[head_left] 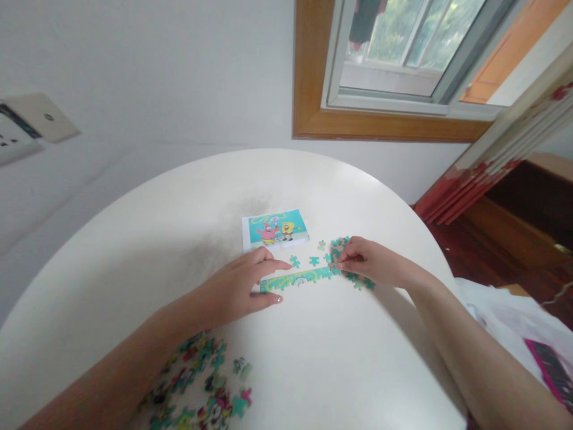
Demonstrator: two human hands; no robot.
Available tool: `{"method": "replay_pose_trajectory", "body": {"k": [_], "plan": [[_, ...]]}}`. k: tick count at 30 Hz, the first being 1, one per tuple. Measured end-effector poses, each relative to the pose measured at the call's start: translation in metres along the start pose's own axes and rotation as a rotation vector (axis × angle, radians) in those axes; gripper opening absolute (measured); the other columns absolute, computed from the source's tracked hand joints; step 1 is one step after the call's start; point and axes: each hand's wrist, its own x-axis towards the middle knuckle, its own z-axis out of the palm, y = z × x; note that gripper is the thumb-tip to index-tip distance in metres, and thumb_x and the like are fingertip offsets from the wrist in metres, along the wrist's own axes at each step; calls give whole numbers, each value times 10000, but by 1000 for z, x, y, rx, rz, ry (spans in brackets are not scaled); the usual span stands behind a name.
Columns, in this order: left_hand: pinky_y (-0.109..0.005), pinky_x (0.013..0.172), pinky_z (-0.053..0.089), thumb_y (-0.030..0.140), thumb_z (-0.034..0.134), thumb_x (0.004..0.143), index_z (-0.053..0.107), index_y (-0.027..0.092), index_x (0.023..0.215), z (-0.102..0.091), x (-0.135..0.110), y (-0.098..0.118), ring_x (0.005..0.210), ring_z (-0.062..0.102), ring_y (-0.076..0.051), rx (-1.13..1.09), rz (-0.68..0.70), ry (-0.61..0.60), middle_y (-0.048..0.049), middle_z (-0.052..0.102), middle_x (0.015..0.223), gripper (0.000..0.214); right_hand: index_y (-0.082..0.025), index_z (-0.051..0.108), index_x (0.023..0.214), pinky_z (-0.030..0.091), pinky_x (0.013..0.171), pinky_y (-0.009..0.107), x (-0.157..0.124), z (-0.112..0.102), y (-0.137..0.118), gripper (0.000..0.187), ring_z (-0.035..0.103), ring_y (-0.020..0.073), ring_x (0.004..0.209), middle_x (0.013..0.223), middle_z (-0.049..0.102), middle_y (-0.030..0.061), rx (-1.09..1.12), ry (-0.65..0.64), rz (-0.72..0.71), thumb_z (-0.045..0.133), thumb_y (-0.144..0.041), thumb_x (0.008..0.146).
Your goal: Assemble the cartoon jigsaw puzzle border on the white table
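Over a white tabletop, outstretched hands flank the puzzle strip.

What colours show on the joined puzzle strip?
The puzzle strip is teal with yellow-green markings, showing best in the head view.

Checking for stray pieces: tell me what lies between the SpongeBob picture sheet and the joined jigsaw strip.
Head view: two loose teal jigsaw pieces and the left index finger lie between the sheet and strip.
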Motion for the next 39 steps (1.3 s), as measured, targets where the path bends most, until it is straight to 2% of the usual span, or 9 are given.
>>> {"method": "replay_pose_trajectory", "body": {"k": [9, 15, 20, 26, 31, 34, 39], "plan": [[-325, 971, 421, 361, 630, 895, 521, 288, 1370, 1, 1, 0, 1056, 561, -214, 0, -9, -7, -37, 517, 1184, 493, -177, 733, 781, 441, 638, 255, 3, 1, 5, 217, 563, 149, 696, 790, 617, 49, -45, -8, -38, 562, -269, 877], [-328, 979, 417, 356, 635, 892, 528, 280, 1362, 1, 1, 0, 1071, 560, -212, 1, 1, 3, -39, 515, 1184, 488, -179, 754, 794, 444, 655, 246, 2, 4, -1, 166, 569, 140, 719, 903, 612, 73, -114, 55, 24, 612, -253, 839], [-327, 977, 417, 354, 631, 894, 520, 287, 1368, 1, 0, -1, 1078, 561, -217, 21, 7, 9, -39, 518, 1192, 491, -185, 744, 806, 424, 641, 255, 1, 7, -3, 117, 546, 127, 679, 908, 601, 65, -152, 87, 58, 653, -259, 818], [-329, 977, 418, 359, 635, 893, 516, 282, 1373, 1, 1, -1, 1070, 559, -216, 15, -1, -5, -39, 513, 1189, 500, -205, 742, 818, 410, 661, 285, -4, 6, -6, 175, 544, 149, 693, 903, 616, 71, -254, 147, 52, 643, -341, 867], [-324, 981, 411, 358, 634, 898, 513, 289, 1370, 3, 0, -3, 1072, 554, -210, 12, 13, 2, -37, 507, 1192, 493, -211, 763, 870, 428, 720, 306, -11, 5, -6, 210, 573, 181, 768, 882, 631, 82, -310, 165, 31, 576, -295, 915], [-322, 979, 410, 362, 634, 898, 508, 297, 1375, 3, 0, -3, 1060, 557, -207, 15, 9, -1, -33, 509, 1188, 497, -219, 767, 910, 438, 743, 314, -13, 5, -5, 171, 578, 187, 791, 909, 636, 81, -296, 180, 32, 599, -215, 876], [-314, 976, 411, 356, 628, 898, 511, 295, 1371, 1, 1, -1, 1063, 560, -206, 21, -3, -2, -31, 512, 1186, 492, -241, 758, 1021, 442, 818, 339, -12, 8, -2, 244, 573, 216, 895, 938, 624, 77, -271, 173, -39, 628, -157, 833]]}}
